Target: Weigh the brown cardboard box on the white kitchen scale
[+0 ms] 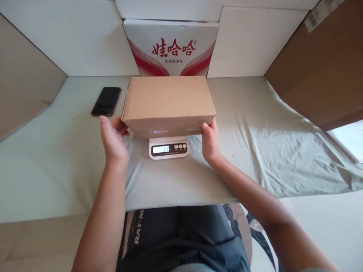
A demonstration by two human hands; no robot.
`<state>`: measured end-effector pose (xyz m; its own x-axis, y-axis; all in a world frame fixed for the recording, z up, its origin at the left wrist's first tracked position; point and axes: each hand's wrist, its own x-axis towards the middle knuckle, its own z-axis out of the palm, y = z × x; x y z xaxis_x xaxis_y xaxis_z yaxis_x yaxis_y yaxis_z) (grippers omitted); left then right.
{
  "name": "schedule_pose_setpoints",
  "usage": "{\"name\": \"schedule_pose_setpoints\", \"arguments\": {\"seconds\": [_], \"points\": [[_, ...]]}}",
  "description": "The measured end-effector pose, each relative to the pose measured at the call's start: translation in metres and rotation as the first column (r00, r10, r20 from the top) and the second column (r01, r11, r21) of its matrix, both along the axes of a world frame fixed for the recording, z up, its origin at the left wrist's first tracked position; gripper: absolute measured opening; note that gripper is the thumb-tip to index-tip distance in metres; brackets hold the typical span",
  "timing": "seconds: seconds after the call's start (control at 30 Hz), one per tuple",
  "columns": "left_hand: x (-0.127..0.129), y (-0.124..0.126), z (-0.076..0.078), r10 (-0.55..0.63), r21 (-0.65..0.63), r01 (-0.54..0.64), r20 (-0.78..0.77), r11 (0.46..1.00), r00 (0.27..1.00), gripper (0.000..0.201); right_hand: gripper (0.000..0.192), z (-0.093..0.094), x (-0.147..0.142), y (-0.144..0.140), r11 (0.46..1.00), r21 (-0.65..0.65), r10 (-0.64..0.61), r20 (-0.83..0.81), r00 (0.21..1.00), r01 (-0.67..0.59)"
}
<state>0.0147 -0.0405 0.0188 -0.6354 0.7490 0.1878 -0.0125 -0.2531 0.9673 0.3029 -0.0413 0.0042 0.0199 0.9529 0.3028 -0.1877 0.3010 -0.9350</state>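
A closed brown cardboard box (168,104) sits on a small white digital scale (168,147), whose lit display shows digits. My left hand (113,138) is at the box's near left corner with fingers curled against its side. Gripping the near right corner is my right hand (210,141). Both hands hold the box at its lower front edge. The scale rests on a pale green cloth (255,151) that covers the table.
A black phone (106,101) lies face up to the left of the box. A white carton with red Chinese print (171,47) stands behind it. White panels wall the back; a brown cardboard sheet (317,64) leans at the right.
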Motion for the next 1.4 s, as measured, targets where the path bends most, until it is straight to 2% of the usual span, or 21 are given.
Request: {"name": "schedule_pose_setpoints", "arguments": {"seconds": [0.2,0.53,0.7,0.87,1.07,1.2,1.3,1.4], "points": [[-0.004,0.002,0.001,0.048,-0.004,-0.048,0.010,0.999,0.999,0.112,0.083,0.001,0.000,0.000,1.000,-0.010,-0.019,0.052,0.998,0.020],[-0.009,0.010,-0.005,0.107,-0.010,-0.106,0.055,0.994,0.993,0.115,0.084,-0.004,0.001,0.003,1.000,-0.005,-0.024,0.031,0.999,0.024],[-0.012,0.013,-0.007,0.113,-0.015,-0.112,0.064,0.994,0.992,0.108,0.091,-0.007,0.006,0.006,0.998,-0.025,-0.063,0.034,0.997,0.064],[-0.014,0.017,-0.014,0.091,0.003,-0.092,0.067,0.996,0.994,0.101,0.089,-0.011,0.009,0.008,0.998,-0.003,-0.066,0.041,0.997,0.066],[-0.011,0.019,-0.019,0.050,0.055,-0.049,-0.008,0.997,0.999,0.084,0.084,-0.017,0.010,0.013,0.997,0.025,-0.066,0.001,0.998,0.066],[-0.010,0.023,-0.019,0.050,0.076,-0.050,0.000,0.996,0.999,0.090,0.084,-0.019,0.011,0.014,0.998,0.017,-0.060,-0.003,0.998,0.060],[-0.009,0.025,-0.017,0.071,0.049,-0.073,0.042,0.996,0.997,0.101,0.088,-0.021,0.011,0.016,0.998,0.011,-0.064,0.017,0.998,0.064],[-0.006,0.023,-0.013,0.082,0.024,-0.083,0.039,0.996,0.996,0.102,0.088,-0.024,0.011,0.019,0.998,0.013,-0.056,0.013,0.998,0.056]]}}
